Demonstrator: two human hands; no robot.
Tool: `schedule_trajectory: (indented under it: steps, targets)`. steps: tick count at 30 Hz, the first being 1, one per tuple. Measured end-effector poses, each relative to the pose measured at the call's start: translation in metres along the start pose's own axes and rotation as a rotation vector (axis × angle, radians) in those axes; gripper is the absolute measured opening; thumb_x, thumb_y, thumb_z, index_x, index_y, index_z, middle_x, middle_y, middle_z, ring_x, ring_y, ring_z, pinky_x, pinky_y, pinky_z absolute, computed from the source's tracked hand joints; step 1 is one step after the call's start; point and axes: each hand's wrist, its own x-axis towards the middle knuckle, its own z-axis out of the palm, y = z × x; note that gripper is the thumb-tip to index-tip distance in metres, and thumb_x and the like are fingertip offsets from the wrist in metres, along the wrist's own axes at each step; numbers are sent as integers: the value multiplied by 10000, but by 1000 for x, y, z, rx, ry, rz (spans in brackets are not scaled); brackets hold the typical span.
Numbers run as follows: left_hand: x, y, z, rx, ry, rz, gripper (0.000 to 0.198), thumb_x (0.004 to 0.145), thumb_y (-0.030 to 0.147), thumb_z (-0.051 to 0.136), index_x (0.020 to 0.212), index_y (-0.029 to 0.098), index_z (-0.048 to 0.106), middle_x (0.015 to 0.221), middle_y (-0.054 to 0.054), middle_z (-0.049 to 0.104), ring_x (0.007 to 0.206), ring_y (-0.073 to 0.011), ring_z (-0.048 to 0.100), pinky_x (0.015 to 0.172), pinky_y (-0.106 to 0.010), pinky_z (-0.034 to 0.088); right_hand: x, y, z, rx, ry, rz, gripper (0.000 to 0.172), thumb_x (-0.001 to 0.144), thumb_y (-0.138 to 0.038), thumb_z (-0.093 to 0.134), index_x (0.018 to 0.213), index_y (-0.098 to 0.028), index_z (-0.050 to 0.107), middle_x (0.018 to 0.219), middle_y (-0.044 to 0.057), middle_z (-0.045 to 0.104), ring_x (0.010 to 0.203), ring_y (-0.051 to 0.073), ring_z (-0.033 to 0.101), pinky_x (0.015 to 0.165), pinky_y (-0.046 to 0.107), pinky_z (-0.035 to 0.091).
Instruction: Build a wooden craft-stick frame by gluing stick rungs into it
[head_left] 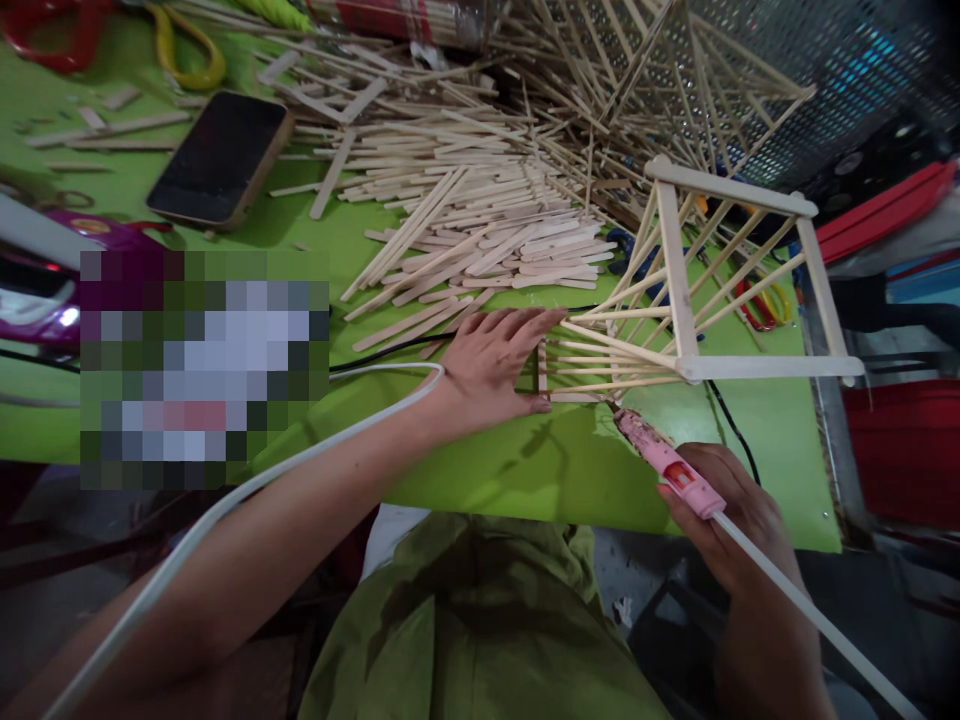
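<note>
A frame of pale wooden craft sticks and thin round rods [679, 270] lies across the right side of the green table, its square end tilted up. My left hand [487, 365] grips its narrow left end, fingers along the far side and thumb at the near side. In my right hand [739, 510] is a pink hot glue gun [667, 465], held from below and right. Its dark nozzle points up-left and meets the frame's near lower edge, or comes very close to it. A long white stick extends from the gun's rear.
Loose craft sticks [480, 160] are heaped behind the frame. A phone [221, 160], yellow-handled scissors [184, 55] and a purple device [45, 275] lie leftward. A white cord [285, 440] crosses my left forearm; a black cable [731, 430] passes under the frame. A perforated metal basket [757, 60] stands behind.
</note>
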Motion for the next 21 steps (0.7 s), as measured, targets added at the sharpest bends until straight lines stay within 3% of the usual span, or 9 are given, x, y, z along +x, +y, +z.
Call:
schedule_trajectory:
  steps: [21]
  targets:
    - [0, 1, 0, -4, 17, 1, 981, 745, 567, 754, 1571, 273, 313, 1551, -93, 487, 1406, -335, 450, 1148, -486, 360, 10, -6, 0, -46, 16, -49, 147, 964, -282, 559, 1090, -215, 593, 1008, 86, 675, 881, 242, 678, 746, 333, 523]
